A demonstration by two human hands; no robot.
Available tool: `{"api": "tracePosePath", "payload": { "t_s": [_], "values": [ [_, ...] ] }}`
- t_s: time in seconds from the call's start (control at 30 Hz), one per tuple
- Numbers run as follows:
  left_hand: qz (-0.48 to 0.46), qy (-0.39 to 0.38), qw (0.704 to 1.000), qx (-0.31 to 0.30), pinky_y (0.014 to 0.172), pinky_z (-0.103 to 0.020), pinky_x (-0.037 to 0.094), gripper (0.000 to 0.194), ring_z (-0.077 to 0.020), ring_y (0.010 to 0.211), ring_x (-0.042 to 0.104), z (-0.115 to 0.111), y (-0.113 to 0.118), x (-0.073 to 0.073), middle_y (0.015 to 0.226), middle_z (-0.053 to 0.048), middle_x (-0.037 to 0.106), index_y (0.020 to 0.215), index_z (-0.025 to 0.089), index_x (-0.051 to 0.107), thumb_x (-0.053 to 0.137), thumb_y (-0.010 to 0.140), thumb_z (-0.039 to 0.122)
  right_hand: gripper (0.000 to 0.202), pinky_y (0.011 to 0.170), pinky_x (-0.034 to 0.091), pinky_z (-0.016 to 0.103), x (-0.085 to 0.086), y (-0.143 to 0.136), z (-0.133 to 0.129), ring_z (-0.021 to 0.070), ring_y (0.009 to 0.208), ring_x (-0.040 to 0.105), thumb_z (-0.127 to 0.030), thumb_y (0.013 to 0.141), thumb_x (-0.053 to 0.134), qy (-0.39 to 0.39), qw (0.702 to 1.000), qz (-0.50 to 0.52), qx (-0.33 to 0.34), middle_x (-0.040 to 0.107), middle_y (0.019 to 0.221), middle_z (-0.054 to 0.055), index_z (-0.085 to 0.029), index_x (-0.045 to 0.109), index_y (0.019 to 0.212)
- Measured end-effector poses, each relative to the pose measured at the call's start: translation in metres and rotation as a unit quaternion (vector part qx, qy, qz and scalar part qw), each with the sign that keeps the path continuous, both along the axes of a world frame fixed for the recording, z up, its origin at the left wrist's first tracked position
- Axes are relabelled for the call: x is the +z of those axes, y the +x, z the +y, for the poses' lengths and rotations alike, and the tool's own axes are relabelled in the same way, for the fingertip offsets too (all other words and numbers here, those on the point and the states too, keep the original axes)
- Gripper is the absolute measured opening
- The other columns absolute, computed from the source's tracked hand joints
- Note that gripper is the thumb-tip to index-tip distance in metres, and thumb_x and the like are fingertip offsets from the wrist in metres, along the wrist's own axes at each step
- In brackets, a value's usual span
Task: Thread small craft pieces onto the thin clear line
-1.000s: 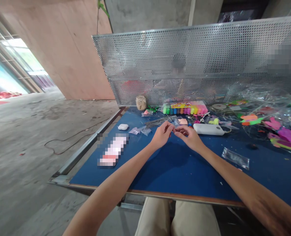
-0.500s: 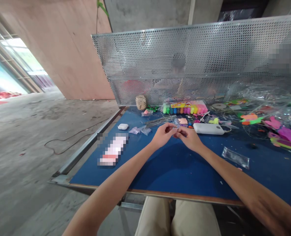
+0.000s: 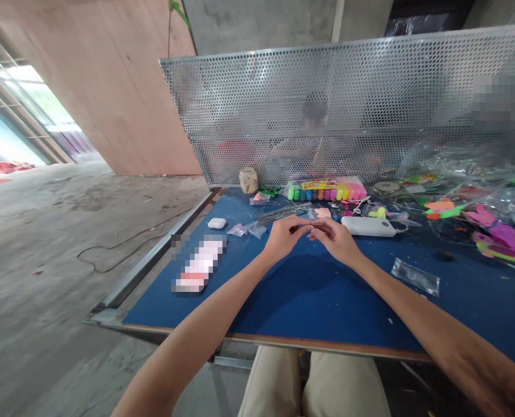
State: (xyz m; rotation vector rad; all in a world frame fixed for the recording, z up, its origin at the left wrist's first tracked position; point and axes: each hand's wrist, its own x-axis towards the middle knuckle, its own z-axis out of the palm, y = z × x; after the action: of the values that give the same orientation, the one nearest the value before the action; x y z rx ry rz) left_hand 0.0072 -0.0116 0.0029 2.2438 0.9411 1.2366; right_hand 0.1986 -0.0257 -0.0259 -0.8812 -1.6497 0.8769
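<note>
Meeting at the fingertips above the blue surface [image 3: 300, 307], the left hand [image 3: 287, 236] and right hand [image 3: 333, 237] point in toward each other, thumbs on the near side. Both are partly closed, fingers curled; whether a small piece is pinched between them I cannot tell, as the fingers hide the spot where any such piece would sit, equally near to both hands.

Just beyond the left hand lies the bundle of thin metal wires [image 3: 283, 214], straight, stiff-looking and dull grey, its long axis slanting away to the right; the left hand is the nearer of the 2. A soft-looking pale pink block [image 3: 323, 213] lies just past the joined fingertips. Beyond the right hand is a smooth white plastic device [image 3: 367, 226], a rounded oblong with its long axis running side to side.

Farther back, a clear pack of coloured clay [image 3: 327, 190] stands before a perforated metal panel [image 3: 348, 110], beside a lumpy tan block [image 3: 249, 180]. To the left are crinkled small plastic bags [image 3: 237, 230] and a glossy white earbud case [image 3: 216, 223]; to the right, a flat clear sleeve [image 3: 416, 277].
</note>
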Motion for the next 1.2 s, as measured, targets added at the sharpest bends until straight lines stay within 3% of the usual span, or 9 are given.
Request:
{"api": "tracePosePath", "payload": {
  "t_s": [0.2, 0.43, 0.57, 0.77, 0.97, 1.2],
  "values": [
    [0.075, 0.074, 0.994, -0.022, 0.085, -0.030, 0.046, 0.026, -0.0180, 0.092, 0.064, 0.004, -0.008, 0.001, 0.100, -0.006, 0.073, 0.100, 0.024, 0.075, 0.054, 0.096, 0.039, 0.031, 0.070, 0.058, 0.035, 0.010, 0.007, -0.003, 0.0215, 0.071, 0.070, -0.051, 0.092, 0.056, 0.057, 0.996, -0.045, -0.052, 0.071, 0.078, 0.005, -0.022, 0.066, 0.098],
    [0.163, 0.129, 0.978, 0.034, 0.087, -0.033, 0.037, 0.030, -0.0192, 0.091, 0.060, -0.002, -0.006, 0.001, 0.102, -0.003, 0.074, 0.096, 0.027, 0.075, 0.051, 0.096, 0.046, 0.032, 0.059, 0.048, 0.029, 0.014, 0.009, -0.004, 0.0158, 0.055, 0.058, -0.045, 0.097, 0.047, 0.099, 0.983, -0.142, -0.062, 0.064, 0.064, 0.000, -0.023, 0.069, 0.102],
    [0.167, 0.116, 0.979, 0.025, 0.086, -0.032, 0.037, 0.031, -0.0194, 0.092, 0.060, -0.001, -0.007, 0.003, 0.099, -0.003, 0.074, 0.093, 0.027, 0.074, 0.052, 0.095, 0.048, 0.037, 0.059, 0.047, 0.029, 0.014, 0.012, -0.005, 0.0166, 0.055, 0.056, -0.044, 0.098, 0.044, 0.111, 0.976, -0.176, -0.061, 0.060, 0.060, 0.000, -0.023, 0.071, 0.109],
    [0.154, 0.061, 0.986, 0.001, 0.080, -0.028, 0.042, 0.032, -0.0175, 0.083, 0.060, -0.001, -0.005, 0.003, 0.091, -0.003, 0.073, 0.090, 0.025, 0.074, 0.054, 0.093, 0.050, 0.038, 0.058, 0.048, 0.032, 0.011, 0.015, -0.004, 0.0196, 0.056, 0.061, -0.045, 0.095, 0.047, 0.105, 0.976, -0.180, -0.056, 0.067, 0.063, 0.002, -0.026, 0.073, 0.115],
    [0.130, 0.009, 0.991, 0.000, 0.073, -0.025, 0.045, 0.028, -0.0155, 0.078, 0.062, -0.001, -0.003, 0.007, 0.094, -0.003, 0.073, 0.095, 0.025, 0.075, 0.058, 0.091, 0.047, 0.037, 0.056, 0.047, 0.030, 0.012, 0.015, -0.002, 0.0180, 0.053, 0.059, -0.046, 0.095, 0.049, 0.103, 0.977, -0.166, -0.083, 0.065, 0.060, 0.001, -0.025, 0.075, 0.110],
    [0.165, 0.040, 0.986, 0.004, 0.072, -0.026, 0.044, 0.020, -0.0171, 0.082, 0.064, 0.001, -0.012, 0.013, 0.094, -0.001, 0.073, 0.096, 0.029, 0.076, 0.061, 0.090, 0.040, 0.034, 0.054, 0.044, 0.030, 0.011, 0.017, 0.002, 0.0166, 0.049, 0.054, -0.049, 0.091, 0.055, 0.086, 0.980, -0.150, -0.099, 0.060, 0.053, -0.001, -0.025, 0.078, 0.100]
  ]
}}
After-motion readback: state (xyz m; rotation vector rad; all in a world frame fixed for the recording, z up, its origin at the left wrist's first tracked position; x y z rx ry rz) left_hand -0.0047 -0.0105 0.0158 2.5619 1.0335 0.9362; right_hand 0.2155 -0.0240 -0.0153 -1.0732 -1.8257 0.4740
